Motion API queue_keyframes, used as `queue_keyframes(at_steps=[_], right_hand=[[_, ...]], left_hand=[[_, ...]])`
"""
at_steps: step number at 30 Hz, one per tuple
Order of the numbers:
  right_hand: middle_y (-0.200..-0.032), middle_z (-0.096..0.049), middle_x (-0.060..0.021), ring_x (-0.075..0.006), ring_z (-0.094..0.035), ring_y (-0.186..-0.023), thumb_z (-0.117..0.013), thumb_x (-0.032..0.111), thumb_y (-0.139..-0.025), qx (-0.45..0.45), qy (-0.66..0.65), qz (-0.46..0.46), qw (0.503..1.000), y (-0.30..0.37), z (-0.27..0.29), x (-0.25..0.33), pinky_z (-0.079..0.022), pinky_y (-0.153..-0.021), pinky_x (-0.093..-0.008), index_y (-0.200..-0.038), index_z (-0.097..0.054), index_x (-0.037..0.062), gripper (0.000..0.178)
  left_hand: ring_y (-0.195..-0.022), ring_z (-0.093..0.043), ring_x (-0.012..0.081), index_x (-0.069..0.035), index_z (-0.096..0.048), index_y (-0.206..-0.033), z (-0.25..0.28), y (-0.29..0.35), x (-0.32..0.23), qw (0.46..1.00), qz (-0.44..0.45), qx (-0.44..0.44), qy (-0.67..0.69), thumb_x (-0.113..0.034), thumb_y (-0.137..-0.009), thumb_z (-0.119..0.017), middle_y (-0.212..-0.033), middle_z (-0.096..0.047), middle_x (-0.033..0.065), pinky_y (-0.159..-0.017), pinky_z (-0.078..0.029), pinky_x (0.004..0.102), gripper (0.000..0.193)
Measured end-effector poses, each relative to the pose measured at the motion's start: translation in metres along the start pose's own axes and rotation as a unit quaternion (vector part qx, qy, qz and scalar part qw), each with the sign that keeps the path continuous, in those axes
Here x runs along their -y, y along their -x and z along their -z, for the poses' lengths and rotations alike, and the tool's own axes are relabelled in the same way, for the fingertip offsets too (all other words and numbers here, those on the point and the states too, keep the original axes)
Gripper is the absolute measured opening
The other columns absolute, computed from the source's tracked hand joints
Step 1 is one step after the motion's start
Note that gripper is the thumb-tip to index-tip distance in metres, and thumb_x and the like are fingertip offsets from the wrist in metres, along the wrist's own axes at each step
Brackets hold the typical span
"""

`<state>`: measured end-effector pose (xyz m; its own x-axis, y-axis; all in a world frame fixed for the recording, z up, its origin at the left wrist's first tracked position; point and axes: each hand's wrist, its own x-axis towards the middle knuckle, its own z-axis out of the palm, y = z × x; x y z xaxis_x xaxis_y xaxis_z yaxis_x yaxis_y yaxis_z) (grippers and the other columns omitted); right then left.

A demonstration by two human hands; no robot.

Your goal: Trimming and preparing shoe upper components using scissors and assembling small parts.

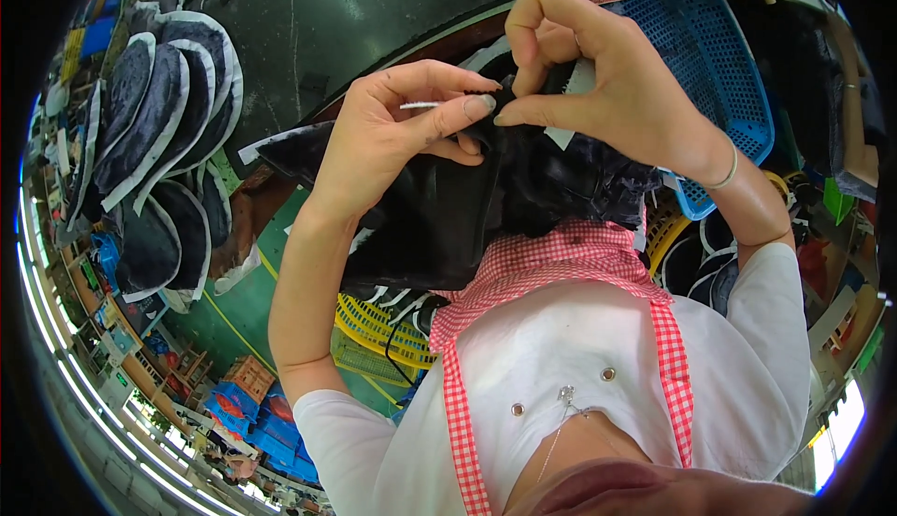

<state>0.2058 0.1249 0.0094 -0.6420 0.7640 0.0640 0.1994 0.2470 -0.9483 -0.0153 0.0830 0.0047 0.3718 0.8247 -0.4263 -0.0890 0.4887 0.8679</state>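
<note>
With the black piece [434, 222] positioned between the tabletop [327, 35] and the apron [561, 259], the left hand [397, 128] and right hand [612, 95] each pinch its upper edge, apparently an edge-adjusting step, and the next move likely calls for keeping both pinches firm while aligning the material.
</note>
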Motion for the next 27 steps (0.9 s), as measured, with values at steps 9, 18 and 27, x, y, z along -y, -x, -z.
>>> queue_keyframes(at_steps=[9,18,27], right_hand=[[-0.072,-0.062,0.0001,-0.0116,-0.061,-0.073,-0.078,0.004,-0.071,-0.044,0.048,0.070,0.995,0.011,-0.006,-0.006,-0.043,-0.078,-0.0242,-0.088,-0.047,0.0078,0.035],[-0.071,-0.059,0.0008,-0.0112,-0.061,-0.070,-0.079,0.004,-0.071,-0.043,0.055,0.080,0.994,0.009,-0.007,-0.003,-0.043,-0.077,-0.0239,-0.086,-0.048,0.0077,0.035],[-0.092,-0.058,-0.0004,-0.0190,-0.058,-0.085,-0.079,0.017,-0.065,-0.056,0.287,0.272,0.917,0.000,0.002,-0.001,-0.044,-0.079,-0.0341,-0.094,-0.063,0.0149,0.034]], left_hand=[[-0.070,-0.067,0.0122,0.000,-0.068,-0.103,-0.002,0.003,0.000,1.000,0.022,0.012,0.007,-0.008,-0.085,-0.071,-0.086,-0.067,0.0061,-0.066,-0.059,0.0270,0.020],[-0.068,-0.066,0.0112,-0.001,-0.068,-0.099,-0.004,0.001,0.000,0.999,0.029,0.018,0.006,-0.011,-0.085,-0.071,-0.083,-0.067,0.0052,-0.066,-0.059,0.0271,0.018],[-0.052,-0.039,0.0002,-0.007,-0.068,-0.089,-0.001,-0.008,-0.001,0.999,0.023,-0.017,0.025,-0.021,-0.087,-0.069,-0.066,-0.052,-0.0054,-0.043,-0.024,0.0162,0.014]])
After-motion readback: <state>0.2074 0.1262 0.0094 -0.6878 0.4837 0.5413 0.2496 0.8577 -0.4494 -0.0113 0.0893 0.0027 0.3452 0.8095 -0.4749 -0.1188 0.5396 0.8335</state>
